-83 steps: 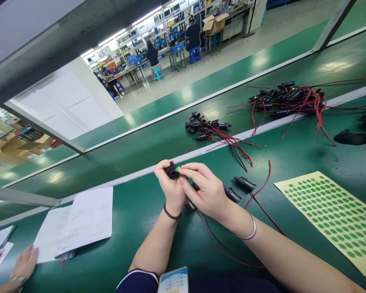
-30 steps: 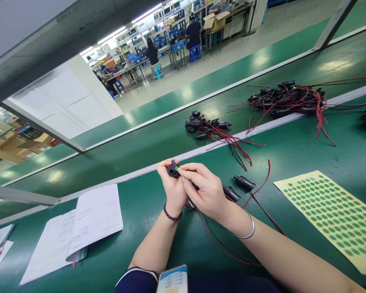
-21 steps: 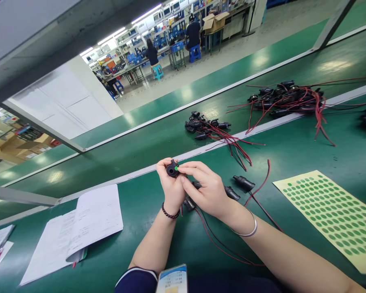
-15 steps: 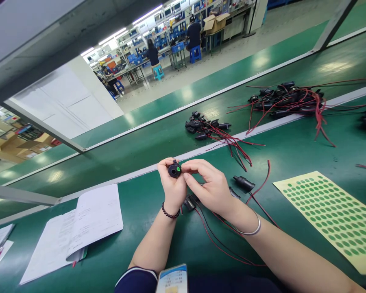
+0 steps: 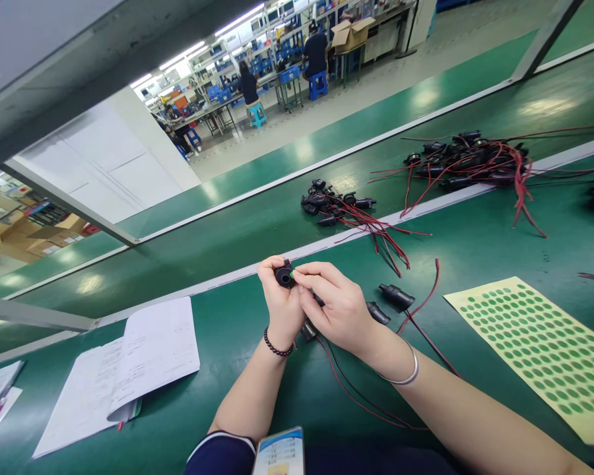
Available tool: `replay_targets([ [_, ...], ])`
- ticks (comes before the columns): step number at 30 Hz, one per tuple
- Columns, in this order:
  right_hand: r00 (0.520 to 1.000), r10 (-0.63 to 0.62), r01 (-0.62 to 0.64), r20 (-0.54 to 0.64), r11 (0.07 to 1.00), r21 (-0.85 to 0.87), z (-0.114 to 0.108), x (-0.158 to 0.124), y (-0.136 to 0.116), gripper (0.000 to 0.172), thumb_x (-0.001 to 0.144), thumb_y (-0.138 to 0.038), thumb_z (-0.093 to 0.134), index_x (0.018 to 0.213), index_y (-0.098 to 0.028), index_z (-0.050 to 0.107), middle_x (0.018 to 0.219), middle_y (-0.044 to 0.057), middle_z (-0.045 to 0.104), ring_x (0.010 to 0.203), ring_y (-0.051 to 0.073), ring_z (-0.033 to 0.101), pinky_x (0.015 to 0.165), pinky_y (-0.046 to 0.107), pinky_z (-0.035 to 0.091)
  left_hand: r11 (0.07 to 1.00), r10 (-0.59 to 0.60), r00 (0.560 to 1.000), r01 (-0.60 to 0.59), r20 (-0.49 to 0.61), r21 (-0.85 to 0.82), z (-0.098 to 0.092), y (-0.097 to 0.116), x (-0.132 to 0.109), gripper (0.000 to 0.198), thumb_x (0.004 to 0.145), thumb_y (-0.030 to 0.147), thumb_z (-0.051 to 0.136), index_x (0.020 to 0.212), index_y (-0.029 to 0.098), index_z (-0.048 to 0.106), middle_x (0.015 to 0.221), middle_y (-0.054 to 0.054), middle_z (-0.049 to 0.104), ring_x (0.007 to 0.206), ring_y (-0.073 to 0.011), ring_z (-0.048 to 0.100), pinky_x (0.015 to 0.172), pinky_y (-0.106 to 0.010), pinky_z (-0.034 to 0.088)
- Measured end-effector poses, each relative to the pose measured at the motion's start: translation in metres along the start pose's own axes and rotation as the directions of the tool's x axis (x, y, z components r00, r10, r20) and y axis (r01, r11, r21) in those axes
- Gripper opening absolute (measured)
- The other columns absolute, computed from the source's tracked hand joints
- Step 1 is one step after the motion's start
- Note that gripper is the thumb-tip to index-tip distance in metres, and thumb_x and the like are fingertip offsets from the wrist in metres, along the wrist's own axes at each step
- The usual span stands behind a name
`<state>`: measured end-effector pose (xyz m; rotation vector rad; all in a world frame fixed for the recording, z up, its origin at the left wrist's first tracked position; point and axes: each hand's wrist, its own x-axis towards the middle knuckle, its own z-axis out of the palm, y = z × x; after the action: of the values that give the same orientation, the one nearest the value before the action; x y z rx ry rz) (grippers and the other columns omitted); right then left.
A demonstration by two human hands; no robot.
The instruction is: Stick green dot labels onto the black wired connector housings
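My left hand [image 5: 281,303] is wrapped round a small black cylindrical part [image 5: 284,278], a round hole in its end turned up at me. A green round sticker [image 5: 292,274] shows at the rim of that end. The fingers of my right hand [image 5: 339,303] are drawn together, with the index fingertip against the sticker; the thumb tip is partly hidden. Below my hands on the bench lie more black cylindrical parts with red and black wires, one [image 5: 308,330] under my right hand and another [image 5: 396,297] right of it.
A yellow sheet of green round stickers [image 5: 529,349] lies at right. Beyond the white ledge are a small pile [image 5: 321,201] and a larger pile [image 5: 468,161] of wired black parts. Papers [image 5: 153,349] rest at left. Two people [image 5: 315,53] sit far off.
My right index fingertip has moved onto the green sticker and covers much of it. The black part has turned and shifted slightly in my left hand.
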<state>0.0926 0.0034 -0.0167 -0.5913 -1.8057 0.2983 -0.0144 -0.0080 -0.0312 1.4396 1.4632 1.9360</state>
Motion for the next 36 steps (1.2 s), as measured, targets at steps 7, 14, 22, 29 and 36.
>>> replay_targets([
  [7,0.992,0.115,-0.122,0.055,0.981,0.149,-0.006,0.005,0.001,0.017,0.085,-0.011,0.054,0.096,-0.019,0.066,0.098,0.01,0.071,0.093,0.021,0.068,0.081,0.035,0.059,0.996,0.016,0.999,-0.013,0.039,-0.091,0.0,-0.002,0.002,0.032,0.072,0.012,0.062,0.095,0.025,0.042,0.097,-0.001,0.048,0.091,-0.0153,0.052,0.084,-0.033,0.044],
  [14,0.937,0.319,-0.348,0.144,0.892,0.288,-0.015,0.013,0.003,0.009,0.084,-0.016,0.059,0.085,-0.02,0.067,0.088,0.006,0.072,0.082,0.018,0.068,0.076,0.032,0.057,0.99,0.132,0.988,-0.127,0.079,-0.068,0.0,-0.003,0.005,0.031,0.073,0.008,0.057,0.094,0.024,0.042,0.094,-0.001,0.048,0.09,-0.015,0.051,0.083,-0.033,0.042],
  [22,0.858,0.438,-0.512,0.27,0.771,0.378,-0.023,0.019,0.004,0.007,0.079,-0.02,0.062,0.073,-0.019,0.067,0.08,0.004,0.071,0.074,0.017,0.066,0.069,0.029,0.055,0.967,0.254,0.958,-0.253,0.137,-0.019,-0.002,-0.003,0.005,0.026,0.079,0.013,0.057,0.095,0.024,0.04,0.093,-0.001,0.047,0.09,-0.0164,0.052,0.082,-0.035,0.044],
  [29,0.852,0.445,-0.523,0.275,0.752,0.402,-0.024,0.02,0.004,0.006,0.075,-0.017,0.063,0.071,-0.019,0.067,0.079,0.004,0.07,0.073,0.016,0.065,0.069,0.029,0.055,0.954,0.295,0.944,-0.299,0.147,0.011,-0.001,-0.003,0.004,0.021,0.083,0.017,0.055,0.095,0.025,0.04,0.092,-0.002,0.047,0.088,-0.0168,0.052,0.08,-0.036,0.044],
  [36,0.845,0.463,-0.534,0.266,0.753,0.385,-0.027,0.019,0.004,0.009,0.071,-0.013,0.065,0.063,-0.019,0.066,0.079,0.003,0.069,0.074,0.016,0.066,0.07,0.029,0.054,0.902,0.409,0.901,-0.423,0.144,0.089,0.001,-0.008,0.005,0.02,0.082,0.016,0.055,0.095,0.025,0.042,0.089,-0.001,0.048,0.087,-0.0179,0.051,0.078,-0.037,0.044],
])
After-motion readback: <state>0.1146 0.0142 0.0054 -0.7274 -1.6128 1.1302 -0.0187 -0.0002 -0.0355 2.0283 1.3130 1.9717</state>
